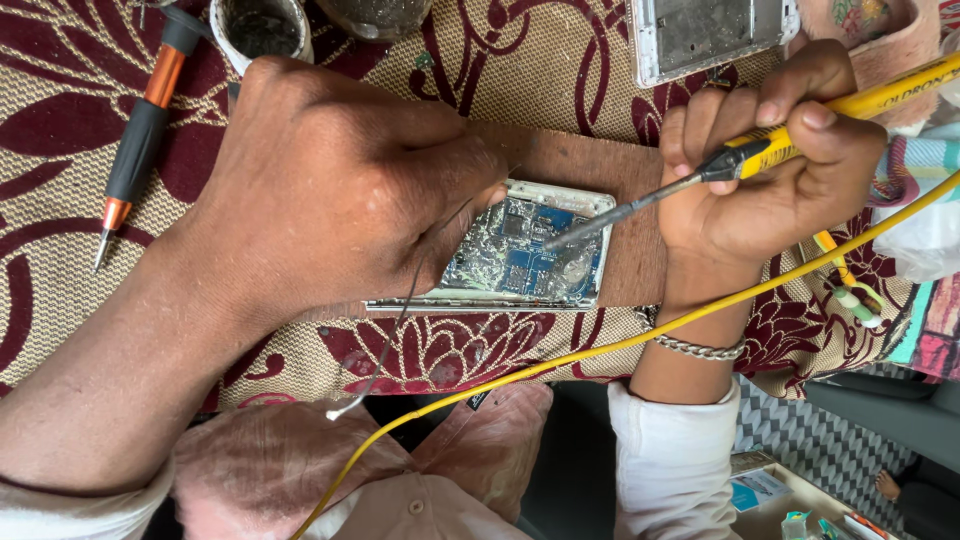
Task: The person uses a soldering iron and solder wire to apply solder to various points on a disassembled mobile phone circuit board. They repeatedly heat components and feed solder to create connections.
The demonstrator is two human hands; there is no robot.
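At centre, the right hand (pixel 775 165) is clamped on a yellow soldering iron (pixel 760 150) whose tip touches the open phone board (pixel 525 250), the left hand (pixel 340 185) pinching solder wire (pixel 395 330) over it, on a patterned cloth (pixel 60 270).

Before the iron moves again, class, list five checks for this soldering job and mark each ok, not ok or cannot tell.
1. Right hand grips soldering iron: ok.
2. Iron tip on circuit board: ok.
3. Left hand steadies board: ok.
4. Solder wire reaches the joint: cannot tell, hand hides its end.
5. Yellow cord clear of tip: ok.
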